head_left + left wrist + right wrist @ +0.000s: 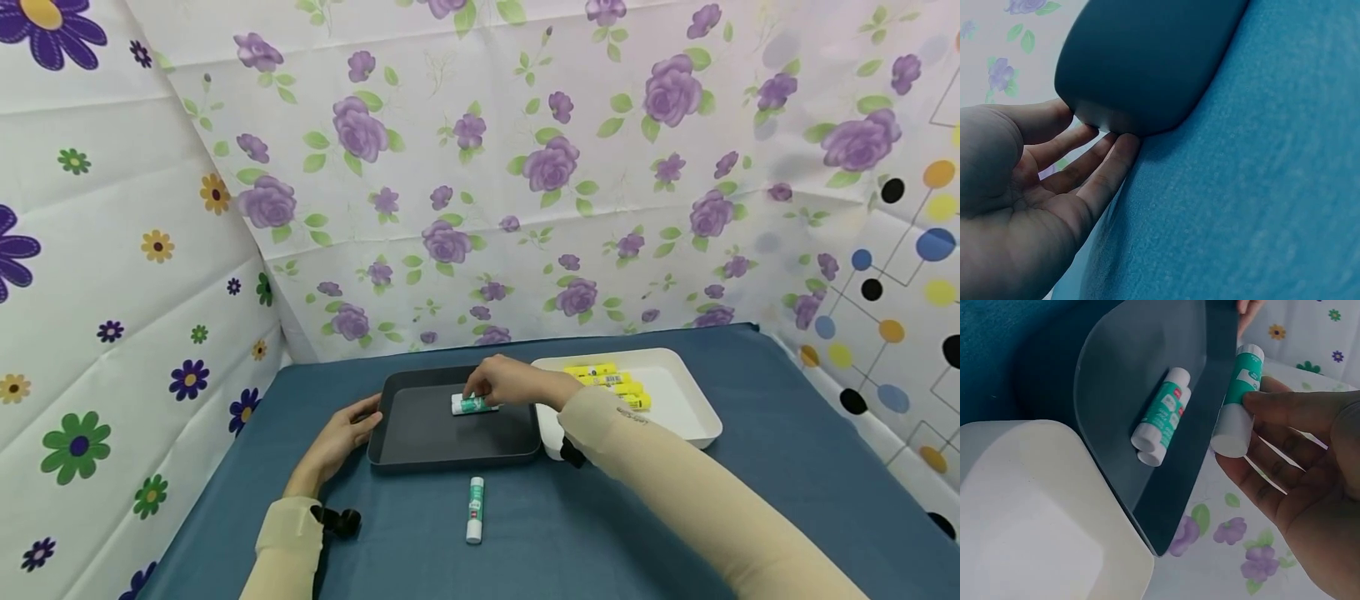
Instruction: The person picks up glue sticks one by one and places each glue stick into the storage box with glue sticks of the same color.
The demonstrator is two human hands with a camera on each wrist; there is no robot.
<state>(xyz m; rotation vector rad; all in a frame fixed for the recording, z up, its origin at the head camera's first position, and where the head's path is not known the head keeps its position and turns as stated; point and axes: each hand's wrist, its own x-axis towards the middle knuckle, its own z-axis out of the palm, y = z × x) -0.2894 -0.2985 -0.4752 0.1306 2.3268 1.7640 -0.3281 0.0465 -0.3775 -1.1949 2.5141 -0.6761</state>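
My right hand [510, 382] is over the dark grey tray [420, 446]. In the right wrist view, its thumb and fingers pinch a green-and-white glue stick [1241, 403]. Two matching glue sticks [1163, 412] lie side by side on the tray's floor below. My left hand [337, 437] is at the tray's left side; in the left wrist view its fairly straight fingers [1107, 172] and thumb touch the outer wall near a corner. One more green-and-white glue stick [476, 510] lies on the blue cloth in front of the tray.
A white tray [686, 400] stands right beside the dark one, with several yellow glue sticks [611, 379] in it. My right forearm crosses over its near left part. Blue cloth [420, 542] covers the table, and patterned sheets [487, 167] hang behind and at both sides.
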